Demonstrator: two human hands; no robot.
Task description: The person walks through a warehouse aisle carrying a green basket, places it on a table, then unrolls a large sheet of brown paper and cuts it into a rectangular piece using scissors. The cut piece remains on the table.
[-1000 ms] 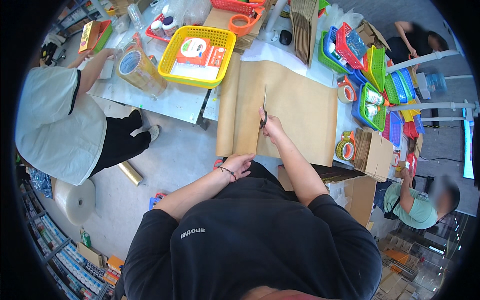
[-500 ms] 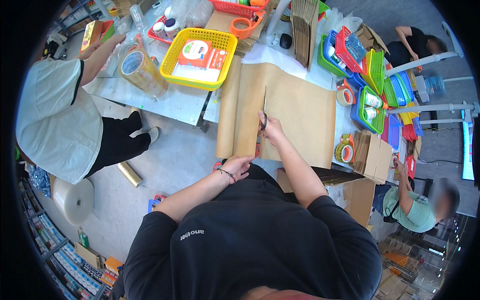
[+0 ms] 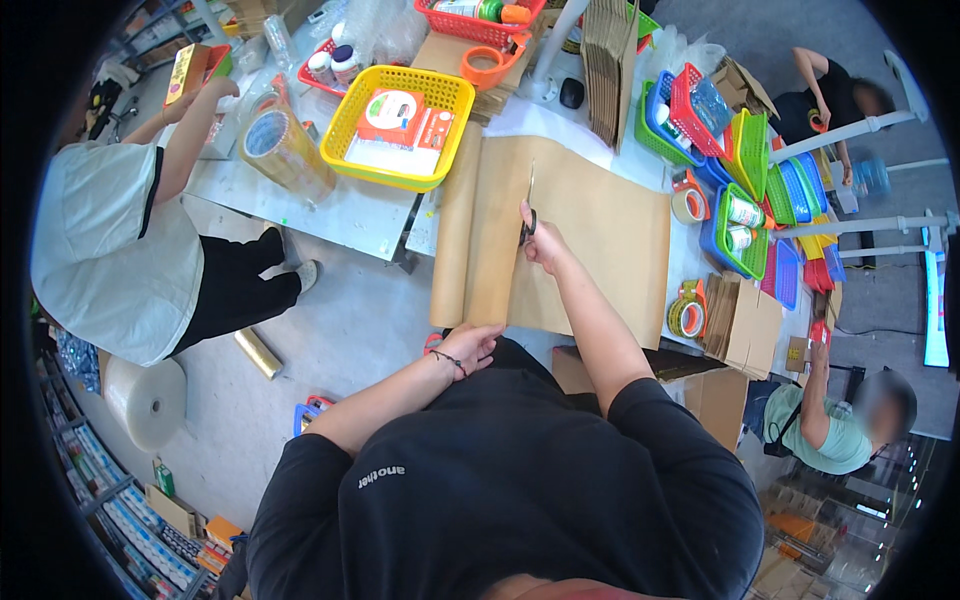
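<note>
A large sheet of brown kraft paper (image 3: 600, 235) lies over the table in front of me, its left side wound into a roll (image 3: 452, 240). My right hand (image 3: 543, 247) is closed round the dark handles of a pair of scissors (image 3: 532, 190), whose blades point away from me over the paper. A cut line runs from the near edge up to the scissors. At the paper's near edge, left of that line, my left hand (image 3: 474, 347) pinches the strip beside the roll.
A yellow basket (image 3: 455, 130) with orange-and-white boxes stands behind the roll. Left of it are large tape rolls (image 3: 285, 150). Tape dispensers (image 3: 688, 310), folded cartons (image 3: 745, 315) and coloured baskets (image 3: 735, 240) line the right side. Co-workers stand left (image 3: 120, 240) and right (image 3: 820, 430).
My right hand and the scissors have moved a little farther away along the paper, and the cut is longer. My left hand has stayed almost in place. Co-workers' arms have shifted.
</note>
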